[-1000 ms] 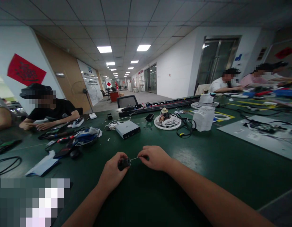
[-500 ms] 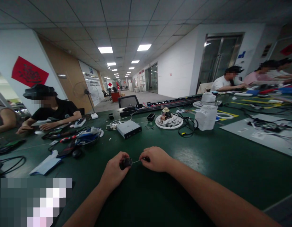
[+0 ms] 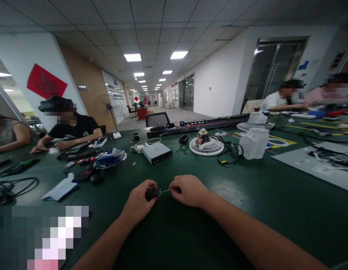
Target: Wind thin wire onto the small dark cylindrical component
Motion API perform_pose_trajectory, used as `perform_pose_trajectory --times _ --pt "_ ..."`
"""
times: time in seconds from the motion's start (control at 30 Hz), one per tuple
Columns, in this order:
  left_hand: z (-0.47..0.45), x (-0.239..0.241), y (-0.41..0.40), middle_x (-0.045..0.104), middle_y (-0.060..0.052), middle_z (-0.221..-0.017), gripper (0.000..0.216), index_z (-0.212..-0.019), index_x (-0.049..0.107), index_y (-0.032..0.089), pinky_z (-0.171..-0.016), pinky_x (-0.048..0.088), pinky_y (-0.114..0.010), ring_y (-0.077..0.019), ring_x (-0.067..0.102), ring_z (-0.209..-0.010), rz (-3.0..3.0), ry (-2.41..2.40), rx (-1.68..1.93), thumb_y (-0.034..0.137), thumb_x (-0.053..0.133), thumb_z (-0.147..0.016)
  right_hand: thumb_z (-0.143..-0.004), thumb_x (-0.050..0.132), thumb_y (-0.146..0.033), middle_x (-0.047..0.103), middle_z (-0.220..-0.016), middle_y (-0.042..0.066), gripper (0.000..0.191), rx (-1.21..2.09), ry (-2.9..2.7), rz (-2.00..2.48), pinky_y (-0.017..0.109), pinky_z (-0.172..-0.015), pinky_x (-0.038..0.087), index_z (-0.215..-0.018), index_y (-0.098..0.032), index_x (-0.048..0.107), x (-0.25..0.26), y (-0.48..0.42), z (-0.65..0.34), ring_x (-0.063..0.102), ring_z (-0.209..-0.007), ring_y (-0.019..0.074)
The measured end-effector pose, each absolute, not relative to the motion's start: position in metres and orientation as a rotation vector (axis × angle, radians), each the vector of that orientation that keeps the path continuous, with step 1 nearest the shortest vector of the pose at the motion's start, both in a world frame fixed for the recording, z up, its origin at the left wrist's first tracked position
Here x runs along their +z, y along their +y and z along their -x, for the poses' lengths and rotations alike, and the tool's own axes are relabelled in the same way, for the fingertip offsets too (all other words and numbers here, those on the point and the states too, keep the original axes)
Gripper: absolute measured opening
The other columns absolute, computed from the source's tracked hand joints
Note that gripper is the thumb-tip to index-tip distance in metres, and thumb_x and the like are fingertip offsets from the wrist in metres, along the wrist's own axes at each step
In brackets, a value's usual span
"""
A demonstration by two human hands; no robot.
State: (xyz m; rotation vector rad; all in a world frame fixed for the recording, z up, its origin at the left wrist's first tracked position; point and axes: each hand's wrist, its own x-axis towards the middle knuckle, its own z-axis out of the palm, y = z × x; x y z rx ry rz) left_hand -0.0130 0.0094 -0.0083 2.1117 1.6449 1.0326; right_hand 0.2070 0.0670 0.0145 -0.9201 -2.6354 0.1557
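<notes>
Low over the green table (image 3: 168, 240), my left hand (image 3: 138, 198) is closed around a small dark cylindrical part (image 3: 152, 192), its round end turned to the right. Facing it, my right hand (image 3: 189, 190) grips the dark handle of a screwdriver (image 3: 165, 191), whose thin metal shaft points left at the part's round end. Whether the tip touches inside the part is too small to tell. Beyond my hands sits a silver disc drive (image 3: 157, 152) with a white cable (image 3: 140, 147) behind it.
A round white fan grille with a motor (image 3: 206, 144), a white plastic housing (image 3: 254, 143) and black cables stand at the back right. To the left lie tools, a blue cloth (image 3: 107, 159) and a light blue mask (image 3: 59, 187). Other people sit at the table's far sides.
The whole view has shifted slightly, so things appear farther right. Both hands keep their holds on the cylindrical part and the screwdriver, nearly unchanged in pose.
</notes>
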Motion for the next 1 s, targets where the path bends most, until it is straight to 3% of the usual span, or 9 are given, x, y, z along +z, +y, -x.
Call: perform_pose_trajectory --times 0.57,0.73,1.0 --pt "0.012 -0.005 0.006 0.070 -0.002 -0.097 0.035 -0.103 0.062 0.026 -0.078 0.054 -0.034 -0.0214 0.068 -0.088 -2.191 1.683 1.018 0.017 0.070 -0.069 -0.087 0.052 -0.026 0.071 -0.090 0.005 0.024 0.270 -2.615 0.837 0.029 -0.071 0.041 -0.099 -0.022 0.073 0.013 0.070 -0.206 0.062 -0.080 0.0191" --pt "0.012 -0.004 0.006 0.070 -0.002 -0.103 0.035 -0.106 0.060 0.027 -0.086 0.052 -0.037 -0.0226 0.067 -0.095 -2.232 1.674 0.951 0.017 0.066 -0.073 -0.088 0.054 -0.026 0.069 -0.089 0.004 0.023 0.256 -2.632 0.742 0.028 -0.069 0.040 -0.100 -0.022 0.073 0.018 0.070 -0.210 0.061 -0.077 0.0171" --pt "0.006 -0.005 0.005 0.068 -0.004 -0.108 0.032 -0.111 0.057 0.025 -0.091 0.049 -0.037 -0.0222 0.064 -0.101 -2.234 1.711 0.816 0.019 0.058 -0.081 -0.091 0.050 -0.027 0.064 -0.093 0.005 0.025 0.154 -2.736 0.989 0.028 -0.067 0.039 -0.103 -0.026 0.072 0.009 0.083 -0.208 0.061 -0.082 0.0190"
